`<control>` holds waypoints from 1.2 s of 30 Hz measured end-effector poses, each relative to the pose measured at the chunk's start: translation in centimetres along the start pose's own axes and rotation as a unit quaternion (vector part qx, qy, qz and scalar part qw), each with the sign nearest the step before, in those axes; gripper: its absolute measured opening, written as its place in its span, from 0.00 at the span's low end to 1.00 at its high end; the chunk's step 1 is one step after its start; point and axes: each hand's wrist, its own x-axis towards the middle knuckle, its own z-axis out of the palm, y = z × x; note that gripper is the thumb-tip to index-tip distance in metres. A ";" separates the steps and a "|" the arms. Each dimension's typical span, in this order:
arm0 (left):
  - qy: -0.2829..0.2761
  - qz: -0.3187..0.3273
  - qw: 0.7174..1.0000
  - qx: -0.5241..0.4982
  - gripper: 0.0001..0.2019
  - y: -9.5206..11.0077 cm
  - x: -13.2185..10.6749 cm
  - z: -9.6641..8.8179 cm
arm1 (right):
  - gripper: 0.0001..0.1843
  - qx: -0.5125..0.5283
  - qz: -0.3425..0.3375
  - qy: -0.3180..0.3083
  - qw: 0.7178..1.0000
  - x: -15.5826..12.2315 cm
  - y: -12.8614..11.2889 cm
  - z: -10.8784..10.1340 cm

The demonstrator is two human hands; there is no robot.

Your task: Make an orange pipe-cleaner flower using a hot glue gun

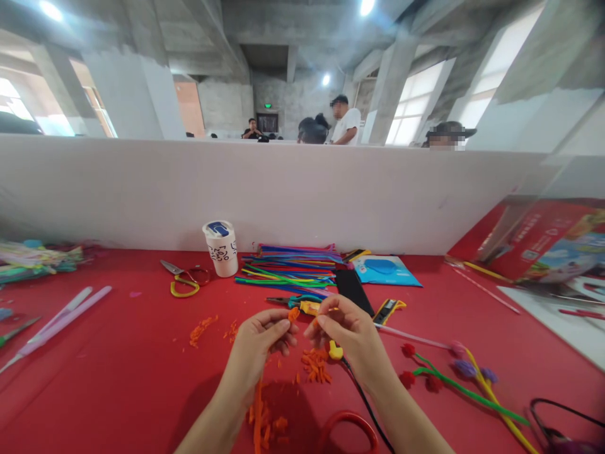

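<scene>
My left hand is closed, thumb and forefinger pinching a small fuzzy orange chenille piece. Just to its right, my right hand is also closed in a pinch, with a tiny orange bit at its fingertips. The two hands are close but apart, above the red table. Below them lie short orange chenille clippings, and another orange heap with a longer orange strip sits nearer to me. Pliers with blue and yellow handles lie behind the hands.
Scissors, a white lidded cup, coloured chenille stems, a black phone-like slab and a blue packet line the back. Fuzzy stem flowers lie right. A black cable runs under my right arm. A white partition stands behind.
</scene>
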 end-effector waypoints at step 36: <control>-0.035 -0.001 0.999 -0.015 0.06 0.0 -1.6 1.5 | 0.04 -0.279 -0.108 0.070 0.952 -1.1 0.0 1.4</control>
